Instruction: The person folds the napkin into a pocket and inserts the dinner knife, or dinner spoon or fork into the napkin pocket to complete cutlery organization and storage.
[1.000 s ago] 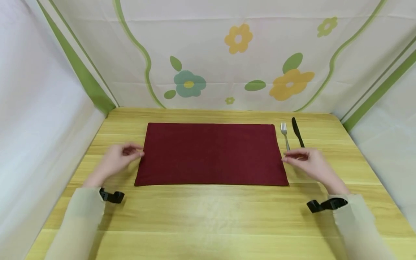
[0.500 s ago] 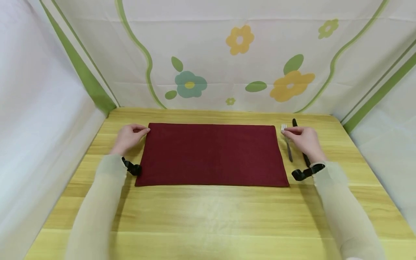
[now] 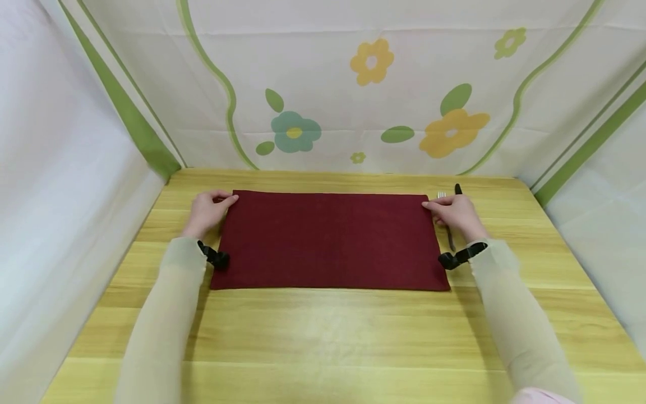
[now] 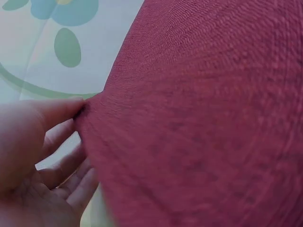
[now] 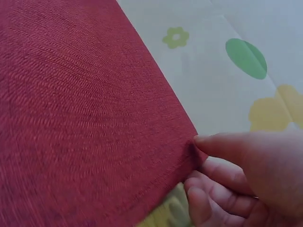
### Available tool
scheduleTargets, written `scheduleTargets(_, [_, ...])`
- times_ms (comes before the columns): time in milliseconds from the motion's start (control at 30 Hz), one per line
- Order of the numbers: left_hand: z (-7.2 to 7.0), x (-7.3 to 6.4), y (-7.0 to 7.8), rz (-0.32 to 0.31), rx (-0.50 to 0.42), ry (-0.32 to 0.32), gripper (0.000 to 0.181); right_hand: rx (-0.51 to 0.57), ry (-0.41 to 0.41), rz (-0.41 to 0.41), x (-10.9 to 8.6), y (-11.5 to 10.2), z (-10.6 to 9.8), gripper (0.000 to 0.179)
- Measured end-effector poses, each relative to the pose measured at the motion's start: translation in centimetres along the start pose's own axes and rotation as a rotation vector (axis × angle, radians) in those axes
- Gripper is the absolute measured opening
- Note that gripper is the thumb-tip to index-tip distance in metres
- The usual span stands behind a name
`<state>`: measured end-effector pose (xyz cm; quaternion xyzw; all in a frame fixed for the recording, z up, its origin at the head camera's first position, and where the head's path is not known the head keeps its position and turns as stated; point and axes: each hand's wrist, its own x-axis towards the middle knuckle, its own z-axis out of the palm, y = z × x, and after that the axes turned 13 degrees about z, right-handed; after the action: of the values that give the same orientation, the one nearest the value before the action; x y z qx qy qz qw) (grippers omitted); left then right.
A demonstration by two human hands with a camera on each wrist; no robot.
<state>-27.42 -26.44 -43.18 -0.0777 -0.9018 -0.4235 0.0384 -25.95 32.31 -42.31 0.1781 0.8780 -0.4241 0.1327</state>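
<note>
A dark red rectangular cloth [image 3: 328, 241] lies across the wooden table in the head view. My left hand [image 3: 207, 212] pinches its far left corner between thumb and finger. In the left wrist view the cloth [image 4: 189, 123] is drawn to a point at that thumb, the other fingers under its edge. At the far right corner, my right hand [image 3: 458, 216] pinches the cloth too. The right wrist view has its thumb on top of the corner and the fingers beneath. A fork [image 3: 451, 240] and a black-handled knife [image 3: 458, 189] are partly hidden by the right hand.
The wooden table [image 3: 328, 348] extends in front of the cloth and to both sides. White curtains with printed flowers [image 3: 328, 84] stand behind the table and along its sides. Each wrist wears a black camera strap [image 3: 214, 257].
Both hands have slid from the cloth's side edges up to its far corners and taken hold there. The right hand has moved left past the fork. The far corners have shifted slightly.
</note>
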Motion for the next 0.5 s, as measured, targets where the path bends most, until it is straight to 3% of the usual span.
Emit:
scheduleTargets(233, [0.5,0.4,-0.1,-0.034,-0.138,0.058,0.055,0.064,0.119,-0.031,0.2,-0.6,1.2,0.053])
scheduleTargets(500, [0.6,0.8,0.5,-0.051,-0.251,0.175,0.046,0.256,0.154,-0.048,1.0,-0.8,1.6,0.048])
